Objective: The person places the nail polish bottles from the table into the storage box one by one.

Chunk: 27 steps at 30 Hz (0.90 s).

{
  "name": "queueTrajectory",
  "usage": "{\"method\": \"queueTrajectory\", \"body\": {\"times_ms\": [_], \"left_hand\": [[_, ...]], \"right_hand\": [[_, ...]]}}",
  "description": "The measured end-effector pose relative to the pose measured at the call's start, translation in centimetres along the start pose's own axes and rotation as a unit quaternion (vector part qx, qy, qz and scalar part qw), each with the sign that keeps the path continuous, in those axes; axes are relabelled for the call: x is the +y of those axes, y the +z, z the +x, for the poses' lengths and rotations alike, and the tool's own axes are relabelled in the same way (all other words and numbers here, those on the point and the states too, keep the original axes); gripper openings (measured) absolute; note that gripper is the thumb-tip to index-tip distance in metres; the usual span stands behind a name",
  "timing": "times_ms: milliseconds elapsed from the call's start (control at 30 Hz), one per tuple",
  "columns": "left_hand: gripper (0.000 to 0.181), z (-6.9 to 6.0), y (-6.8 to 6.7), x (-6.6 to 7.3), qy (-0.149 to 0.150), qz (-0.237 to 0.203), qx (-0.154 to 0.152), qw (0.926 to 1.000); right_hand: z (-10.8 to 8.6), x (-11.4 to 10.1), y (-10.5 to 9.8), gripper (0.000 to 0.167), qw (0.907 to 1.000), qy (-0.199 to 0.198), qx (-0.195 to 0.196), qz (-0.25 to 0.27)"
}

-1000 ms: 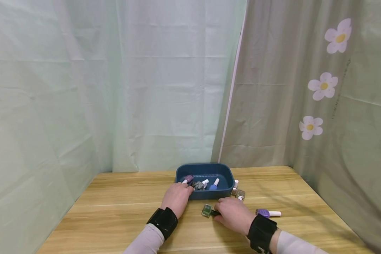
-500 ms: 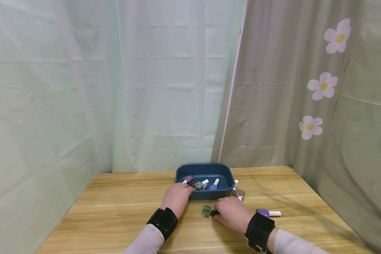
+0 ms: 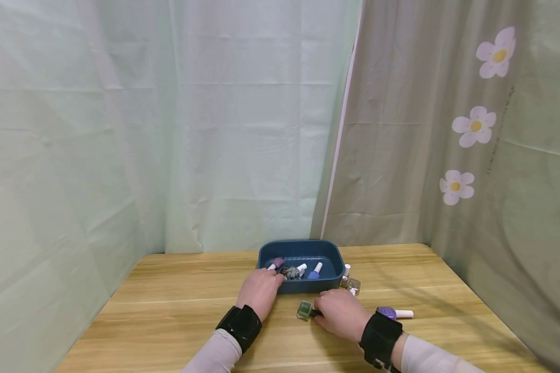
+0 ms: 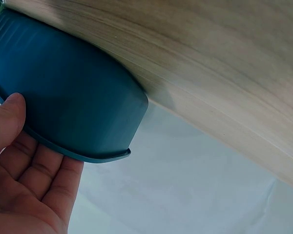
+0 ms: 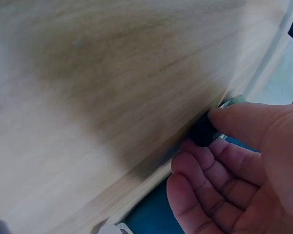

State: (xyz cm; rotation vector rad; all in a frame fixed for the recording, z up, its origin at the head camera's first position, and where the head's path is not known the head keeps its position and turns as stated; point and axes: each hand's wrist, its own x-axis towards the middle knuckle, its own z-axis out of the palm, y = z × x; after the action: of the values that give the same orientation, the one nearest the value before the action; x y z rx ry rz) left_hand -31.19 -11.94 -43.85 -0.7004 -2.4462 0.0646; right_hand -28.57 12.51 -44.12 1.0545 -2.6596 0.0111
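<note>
– What is pinched by the right hand (image 3: 343, 314)?
– A green nail-polish bottle (image 3: 304, 310), by its black cap (image 5: 202, 131), on the table (image 3: 177, 311) before the blue bin (image 3: 308, 286).
– And by the left hand (image 3: 260, 291)?
– The bin's rim (image 4: 102, 159).

– What sort of place are we looking at?
– We can't tell the wider room, but we see this spot is curtained in: pale cloth (image 3: 252, 129) hangs beyond the hands (image 3: 259, 291) and to their left.
– And to their right?
– Greyer curtain (image 3: 392, 129) with white flowers (image 3: 475, 126). Beneath the hands we have a wood-grain tabletop (image 3: 182, 311).
</note>
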Motion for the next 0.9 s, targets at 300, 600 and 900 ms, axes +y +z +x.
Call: {"method": "queueTrajectory", "body": {"times_ms": [300,600,900], "left_hand": [[0.023,0.1,-0.1,0.1,-0.003,-0.001,-0.002,1.0],[0.023,0.0,-0.3,0.1,0.001,-0.001,0.002,1.0],[0.024,0.0,-0.2,0.1,0.001,0.005,-0.003,1.0]], "right_hand": [[-0.6,0.2,-0.3,0.024,0.9998,-0.012,0.016,0.007],[-0.7,0.6,-1.0,0.015,0.9993,-0.009,0.024,0.029],[-0.7,0.3,-2.8,0.012,0.9987,-0.009,0.043,0.026]]}}
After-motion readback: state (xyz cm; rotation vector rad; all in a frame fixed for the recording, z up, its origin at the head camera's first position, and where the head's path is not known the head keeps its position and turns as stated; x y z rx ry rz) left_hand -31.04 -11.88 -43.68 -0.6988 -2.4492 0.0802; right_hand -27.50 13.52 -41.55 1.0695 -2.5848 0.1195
